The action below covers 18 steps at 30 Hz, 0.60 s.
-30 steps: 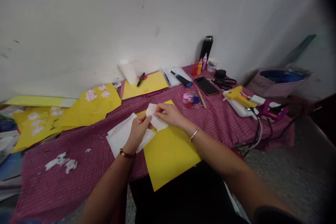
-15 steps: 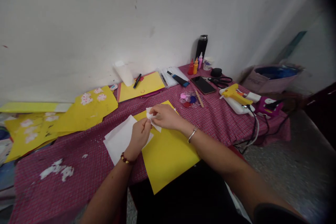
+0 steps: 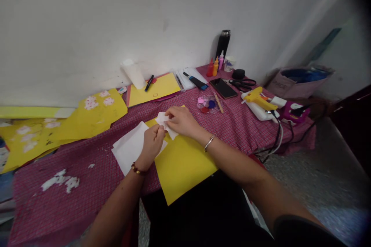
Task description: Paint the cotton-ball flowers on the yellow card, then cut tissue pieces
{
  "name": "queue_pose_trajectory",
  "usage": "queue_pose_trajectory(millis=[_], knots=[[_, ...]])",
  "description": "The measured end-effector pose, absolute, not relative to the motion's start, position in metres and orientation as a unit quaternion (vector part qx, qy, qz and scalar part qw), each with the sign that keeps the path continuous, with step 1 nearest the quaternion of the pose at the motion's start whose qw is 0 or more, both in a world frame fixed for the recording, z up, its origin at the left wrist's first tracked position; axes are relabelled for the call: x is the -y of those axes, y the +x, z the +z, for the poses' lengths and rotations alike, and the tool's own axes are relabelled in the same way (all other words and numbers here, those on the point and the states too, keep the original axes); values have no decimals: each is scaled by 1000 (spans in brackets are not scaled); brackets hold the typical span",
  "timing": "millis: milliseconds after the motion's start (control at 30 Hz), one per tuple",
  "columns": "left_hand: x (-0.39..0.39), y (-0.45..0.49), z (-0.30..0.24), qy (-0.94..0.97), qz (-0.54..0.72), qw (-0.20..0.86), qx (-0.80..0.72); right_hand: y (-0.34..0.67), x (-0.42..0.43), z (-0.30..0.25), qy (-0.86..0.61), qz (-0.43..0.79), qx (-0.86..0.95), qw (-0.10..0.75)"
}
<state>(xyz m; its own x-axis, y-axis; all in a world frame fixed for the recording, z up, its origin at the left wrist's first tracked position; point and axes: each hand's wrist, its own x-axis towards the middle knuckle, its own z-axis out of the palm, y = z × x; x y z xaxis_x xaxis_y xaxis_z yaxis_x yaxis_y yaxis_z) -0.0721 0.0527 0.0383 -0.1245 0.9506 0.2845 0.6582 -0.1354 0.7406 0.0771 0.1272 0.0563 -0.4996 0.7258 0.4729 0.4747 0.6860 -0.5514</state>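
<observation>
A small piece of white paper (image 3: 163,118) is held between my two hands above a yellow sheet (image 3: 185,166). My left hand (image 3: 152,141) is closed, thumb and fingers pinching its lower left part. From the right, my right hand (image 3: 182,120) grips the same piece with thumb and fingers. The edge between the fingertips is partly hidden. Under and beside my left hand lie larger white paper sheets (image 3: 127,148), which overlap the yellow sheet's left side.
Torn white scraps (image 3: 59,179) lie on the checked tablecloth (image 3: 95,197) at left. Yellow sheets with pink-white blossoms (image 3: 92,117) are behind them. A paint palette (image 3: 207,104), phone (image 3: 223,88), scissors (image 3: 243,84) and a corded yellow glue gun (image 3: 261,99) sit to the right.
My right fingers have shifted on the white paper piece, and more of it shows flat between my hands. The whole view has tilted slightly, moving the table up in the picture.
</observation>
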Motion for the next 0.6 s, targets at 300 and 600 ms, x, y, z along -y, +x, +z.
queue_pose_trajectory(millis=[300,600], knots=[[-50,-75,38,703,367,135,-593,78,-126,56,-235,90,903,348],[-53,-76,37,653,410,177,-612,64,-142,39,-392,339,725,455]])
